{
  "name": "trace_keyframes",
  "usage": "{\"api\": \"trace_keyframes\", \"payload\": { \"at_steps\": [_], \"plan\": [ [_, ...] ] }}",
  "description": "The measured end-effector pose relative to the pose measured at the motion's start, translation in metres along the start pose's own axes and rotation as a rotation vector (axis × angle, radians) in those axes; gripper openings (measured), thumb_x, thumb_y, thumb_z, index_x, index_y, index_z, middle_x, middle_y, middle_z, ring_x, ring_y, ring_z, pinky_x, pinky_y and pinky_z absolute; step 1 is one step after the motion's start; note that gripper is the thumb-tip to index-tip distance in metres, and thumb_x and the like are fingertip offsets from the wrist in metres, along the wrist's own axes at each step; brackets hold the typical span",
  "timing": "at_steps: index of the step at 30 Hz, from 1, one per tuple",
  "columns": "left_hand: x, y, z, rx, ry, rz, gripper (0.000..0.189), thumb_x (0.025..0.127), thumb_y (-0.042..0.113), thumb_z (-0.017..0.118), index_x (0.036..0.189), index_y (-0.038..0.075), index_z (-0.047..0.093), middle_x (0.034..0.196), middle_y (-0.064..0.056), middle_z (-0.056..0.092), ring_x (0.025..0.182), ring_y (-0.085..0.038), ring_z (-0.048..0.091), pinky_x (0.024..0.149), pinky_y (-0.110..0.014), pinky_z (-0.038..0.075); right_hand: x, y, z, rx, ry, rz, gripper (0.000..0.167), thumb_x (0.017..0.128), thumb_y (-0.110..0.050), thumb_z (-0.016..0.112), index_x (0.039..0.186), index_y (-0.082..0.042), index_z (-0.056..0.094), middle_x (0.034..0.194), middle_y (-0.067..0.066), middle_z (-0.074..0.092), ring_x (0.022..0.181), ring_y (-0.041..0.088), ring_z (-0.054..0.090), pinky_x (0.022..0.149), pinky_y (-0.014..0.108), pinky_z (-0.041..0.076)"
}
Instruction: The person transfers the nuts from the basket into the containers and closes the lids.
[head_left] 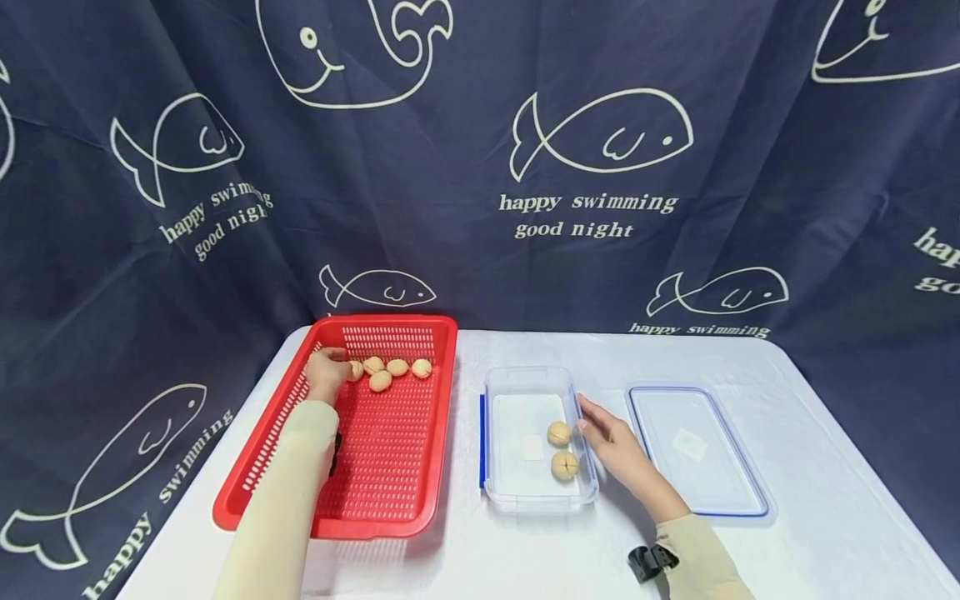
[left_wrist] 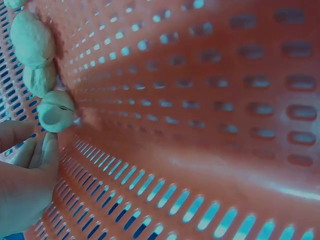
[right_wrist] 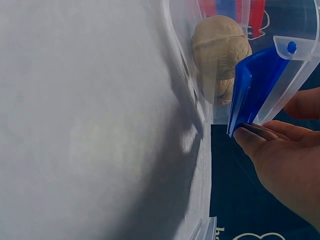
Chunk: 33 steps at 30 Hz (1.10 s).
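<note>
In the red basket (head_left: pixel 375 467), my left hand (head_left: pixel 326 373) reaches to the far left corner. Its fingertips touch the nearest walnut (left_wrist: pixel 55 111) in the left wrist view, while the thumb stands apart from it. Several tan walnuts (head_left: pixel 380 381) lie along the basket's far end. My right hand (head_left: pixel 611 442) holds the right side of a clear plastic container (head_left: pixel 517 503), with fingers against its blue latch (right_wrist: pixel 257 80) and the thumb at the rim. Inside the container, two walnuts (head_left: pixel 564 466) sit by the right wall.
A clear lid with a blue seal (head_left: pixel 705 450) lies flat on the white table (head_left: pixel 517 558), to the right of the container. Behind the table hangs a dark blue curtain (head_left: pixel 465 167) printed with fish. Another blue latch (head_left: pixel 482 442) hangs on the container's left side.
</note>
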<state>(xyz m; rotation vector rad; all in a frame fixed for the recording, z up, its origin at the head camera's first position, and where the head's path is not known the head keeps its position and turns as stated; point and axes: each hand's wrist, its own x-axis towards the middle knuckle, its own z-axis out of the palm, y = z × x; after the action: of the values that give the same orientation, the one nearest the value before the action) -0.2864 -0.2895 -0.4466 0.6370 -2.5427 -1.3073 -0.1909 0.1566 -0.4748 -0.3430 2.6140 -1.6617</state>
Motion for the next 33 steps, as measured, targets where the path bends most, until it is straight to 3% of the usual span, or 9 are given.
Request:
{"api": "trace_keyframes", "payload": {
  "at_steps": [5, 13, 18, 27, 33],
  "plan": [
    [-0.001, -0.001, 0.001, 0.002, -0.061, -0.028, 0.043, 0.077, -0.005, 0.059, 0.119, -0.011, 0.058, 0.120, -0.028, 0.056, 0.107, -0.035, 0.047, 0.088, -0.040, 0.041, 0.000, 0.000, 0.000, 0.005, -0.002, -0.006, 0.047, 0.100, -0.006, 0.047, 0.143, 0.007, 0.034, 0.146, 0.025, 0.037, 0.132, 0.038, 0.038, 0.106, 0.037, 0.031],
    [-0.004, -0.004, 0.004, 0.042, -0.135, -0.030, 0.041, 0.081, 0.002, 0.067, 0.118, -0.013, 0.057, 0.117, -0.029, 0.057, 0.102, -0.036, 0.050, 0.089, -0.043, 0.043, -0.001, 0.002, 0.000, 0.021, 0.000, -0.007, 0.047, 0.100, -0.006, 0.048, 0.143, 0.007, 0.035, 0.145, 0.025, 0.038, 0.132, 0.038, 0.038, 0.106, 0.038, 0.031],
    [-0.006, -0.006, 0.003, 0.047, -0.147, -0.014, 0.041, 0.081, 0.002, 0.068, 0.116, -0.016, 0.057, 0.115, -0.031, 0.057, 0.099, -0.037, 0.051, 0.088, -0.044, 0.045, -0.002, 0.001, 0.000, 0.018, -0.003, -0.014, 0.047, 0.100, -0.007, 0.048, 0.143, 0.007, 0.035, 0.145, 0.025, 0.038, 0.132, 0.038, 0.039, 0.106, 0.038, 0.032],
    [-0.008, -0.002, -0.003, 0.063, -0.070, 0.012, 0.039, 0.080, 0.007, 0.072, 0.111, -0.015, 0.061, 0.107, -0.029, 0.061, 0.094, -0.036, 0.053, 0.081, -0.041, 0.046, -0.001, 0.001, 0.001, 0.012, -0.007, -0.008, 0.048, 0.100, -0.007, 0.048, 0.143, 0.007, 0.034, 0.145, 0.025, 0.037, 0.132, 0.038, 0.039, 0.106, 0.037, 0.031],
    [-0.011, 0.009, -0.001, 0.034, -0.024, -0.011, 0.039, 0.080, 0.008, 0.071, 0.112, -0.013, 0.063, 0.113, -0.029, 0.060, 0.102, -0.037, 0.053, 0.090, -0.044, 0.044, 0.000, 0.002, 0.000, -0.020, 0.011, -0.008, 0.047, 0.100, -0.007, 0.049, 0.143, 0.007, 0.036, 0.145, 0.025, 0.038, 0.132, 0.039, 0.039, 0.106, 0.040, 0.032]
  ]
}}
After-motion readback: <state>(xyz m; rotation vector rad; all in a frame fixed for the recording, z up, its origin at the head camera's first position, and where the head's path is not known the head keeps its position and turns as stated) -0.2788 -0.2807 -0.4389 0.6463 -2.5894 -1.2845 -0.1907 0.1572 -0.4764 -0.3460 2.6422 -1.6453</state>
